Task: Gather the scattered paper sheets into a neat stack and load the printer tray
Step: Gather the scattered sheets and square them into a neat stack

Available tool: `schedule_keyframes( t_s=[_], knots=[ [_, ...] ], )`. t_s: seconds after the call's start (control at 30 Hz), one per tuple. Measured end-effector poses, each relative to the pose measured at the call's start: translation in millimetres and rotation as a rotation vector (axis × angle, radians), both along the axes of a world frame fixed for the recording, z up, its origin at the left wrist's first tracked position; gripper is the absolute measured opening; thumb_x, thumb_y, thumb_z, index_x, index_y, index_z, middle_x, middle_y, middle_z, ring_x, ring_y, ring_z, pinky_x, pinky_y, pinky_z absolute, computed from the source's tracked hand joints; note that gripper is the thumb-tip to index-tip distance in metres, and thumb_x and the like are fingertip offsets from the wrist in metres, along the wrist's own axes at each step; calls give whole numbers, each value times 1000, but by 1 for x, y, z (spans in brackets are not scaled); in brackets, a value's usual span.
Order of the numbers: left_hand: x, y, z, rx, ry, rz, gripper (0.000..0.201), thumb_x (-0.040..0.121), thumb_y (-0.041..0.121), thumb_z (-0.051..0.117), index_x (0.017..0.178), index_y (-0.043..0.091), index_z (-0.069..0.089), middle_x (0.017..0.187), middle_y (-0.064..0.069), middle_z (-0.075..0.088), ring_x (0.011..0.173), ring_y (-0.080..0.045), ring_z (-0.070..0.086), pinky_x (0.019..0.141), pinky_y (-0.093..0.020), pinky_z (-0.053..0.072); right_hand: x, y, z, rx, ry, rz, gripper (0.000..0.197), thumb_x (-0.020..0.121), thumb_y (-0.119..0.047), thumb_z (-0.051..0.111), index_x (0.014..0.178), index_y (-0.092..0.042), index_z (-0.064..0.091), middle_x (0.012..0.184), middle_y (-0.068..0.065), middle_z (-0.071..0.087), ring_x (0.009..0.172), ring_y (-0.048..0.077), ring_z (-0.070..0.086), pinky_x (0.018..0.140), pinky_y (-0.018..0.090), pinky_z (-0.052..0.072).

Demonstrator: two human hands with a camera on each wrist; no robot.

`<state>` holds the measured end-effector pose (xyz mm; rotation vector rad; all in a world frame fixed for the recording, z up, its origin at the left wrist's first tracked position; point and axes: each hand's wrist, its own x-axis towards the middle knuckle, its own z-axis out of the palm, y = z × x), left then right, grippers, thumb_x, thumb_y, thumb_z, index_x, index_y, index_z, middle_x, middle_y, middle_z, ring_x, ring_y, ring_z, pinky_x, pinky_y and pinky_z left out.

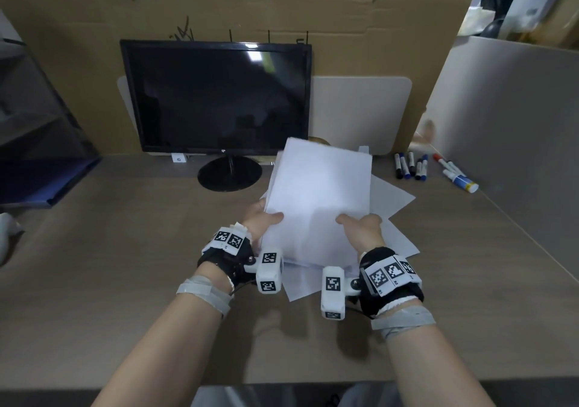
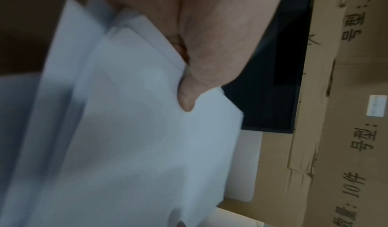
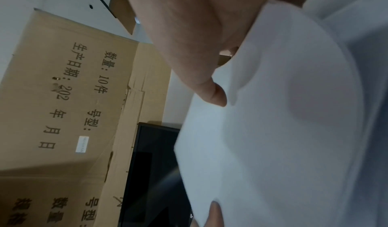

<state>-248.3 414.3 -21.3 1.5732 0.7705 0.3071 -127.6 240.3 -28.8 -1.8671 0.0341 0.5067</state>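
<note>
A bundle of white paper sheets (image 1: 319,193) is lifted and tilted up off the desk in front of the monitor. My left hand (image 1: 264,218) grips its near left edge, thumb on top. My right hand (image 1: 360,223) grips its near right edge, thumb on top too. In the left wrist view the thumb (image 2: 186,97) presses on the sheets (image 2: 136,147), whose edges are fanned and uneven. In the right wrist view the thumb (image 3: 212,92) lies on the paper (image 3: 283,131). A few loose sheets (image 1: 391,200) still lie on the desk beneath. No printer tray is in view.
A black monitor (image 1: 216,99) on a round stand (image 1: 230,173) sits just behind the paper. Several markers (image 1: 413,165) and a glue bottle (image 1: 460,181) lie at the back right. A dark file rack (image 1: 37,143) stands at left. Cardboard (image 1: 282,15) walls the back; a grey partition (image 1: 507,143) rises at right.
</note>
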Motion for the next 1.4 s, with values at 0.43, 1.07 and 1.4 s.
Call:
schedule_keyframes(
  t_s=[0.43,1.07,1.4],
  knots=[
    [-25,-27,39,139,-406,100,35,93,10,55,125,23,53,123,1,66,114,-23,63,103,-46,48,-35,-16,44,425,-304,-1,29,93,-2,54,119,-12,60,106,1,70,91,14,66,67,23,49],
    [-30,-42,61,25,-544,352,43,81,8,60,121,16,49,100,9,64,91,-9,60,79,-26,45,-59,-23,50,591,-442,26,24,84,-17,66,106,-21,58,100,-3,70,87,10,69,77,30,56],
    [-20,-55,48,16,-420,290,17,67,12,57,83,18,55,82,6,63,80,-19,59,76,-33,45,-58,-29,39,527,-360,44,26,89,-5,59,103,-26,60,97,-5,71,84,10,69,72,24,56]
  ],
)
